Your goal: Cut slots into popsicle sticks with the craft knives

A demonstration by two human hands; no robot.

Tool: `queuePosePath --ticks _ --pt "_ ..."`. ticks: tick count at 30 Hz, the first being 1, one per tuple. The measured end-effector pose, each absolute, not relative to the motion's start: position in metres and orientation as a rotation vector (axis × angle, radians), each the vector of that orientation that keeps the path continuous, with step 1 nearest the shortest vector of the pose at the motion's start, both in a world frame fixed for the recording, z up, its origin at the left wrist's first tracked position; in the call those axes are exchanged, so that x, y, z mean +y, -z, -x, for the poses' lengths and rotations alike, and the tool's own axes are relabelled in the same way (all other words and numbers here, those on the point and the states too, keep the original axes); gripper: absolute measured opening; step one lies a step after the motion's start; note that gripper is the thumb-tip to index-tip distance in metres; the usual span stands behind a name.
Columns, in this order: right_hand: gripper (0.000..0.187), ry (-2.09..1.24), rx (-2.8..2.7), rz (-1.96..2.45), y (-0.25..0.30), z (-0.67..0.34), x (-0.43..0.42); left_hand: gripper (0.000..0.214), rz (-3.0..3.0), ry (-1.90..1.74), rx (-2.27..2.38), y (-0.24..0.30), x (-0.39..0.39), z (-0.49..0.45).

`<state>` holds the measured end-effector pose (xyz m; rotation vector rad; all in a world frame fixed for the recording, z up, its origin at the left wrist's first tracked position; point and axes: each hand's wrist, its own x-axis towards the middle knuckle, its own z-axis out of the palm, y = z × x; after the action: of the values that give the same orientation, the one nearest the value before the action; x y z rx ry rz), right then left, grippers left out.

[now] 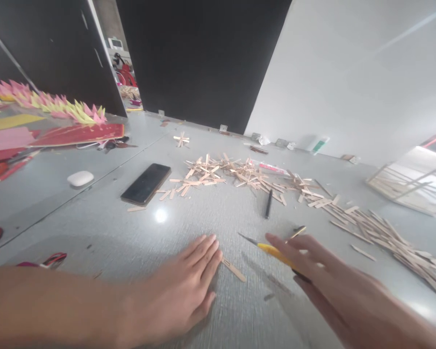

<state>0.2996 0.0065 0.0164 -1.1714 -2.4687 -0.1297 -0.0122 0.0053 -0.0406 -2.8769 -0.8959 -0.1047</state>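
Note:
My left hand lies flat on the grey table, its fingers stretched out. From under its fingertips sticks out a short wooden craft stick with marks drawn on it; the other end is hidden by the hand. To the right, my right hand is closed around a yellow craft knife. The blade points left and is raised above the table, apart from the stick.
A black phone, a white case and a dark pen lie beyond my hands. Cut stick pieces are heaped farther back, with long sticks at right. Pink and yellow paper pieces lie far left.

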Motion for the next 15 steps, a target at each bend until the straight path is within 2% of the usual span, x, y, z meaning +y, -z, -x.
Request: queuePosePath --ticks 3,7,13,15 --pt "0.031 0.148 -2.367 1.255 -0.034 -0.304 0.001 0.057 2.908 0.094 -0.983 0.04 0.005 0.013" --pt "0.029 0.079 -2.082 1.451 -0.039 -0.29 -0.004 0.059 2.955 0.044 -1.025 0.04 0.008 0.011" --pt "0.02 -0.639 -1.994 1.401 -0.03 -0.275 0.014 0.062 2.986 0.009 -1.068 0.041 0.008 0.009" --pt "0.011 -0.73 -2.113 1.337 -0.027 -0.277 0.022 0.061 2.981 0.03 -1.101 0.042 0.005 0.009"
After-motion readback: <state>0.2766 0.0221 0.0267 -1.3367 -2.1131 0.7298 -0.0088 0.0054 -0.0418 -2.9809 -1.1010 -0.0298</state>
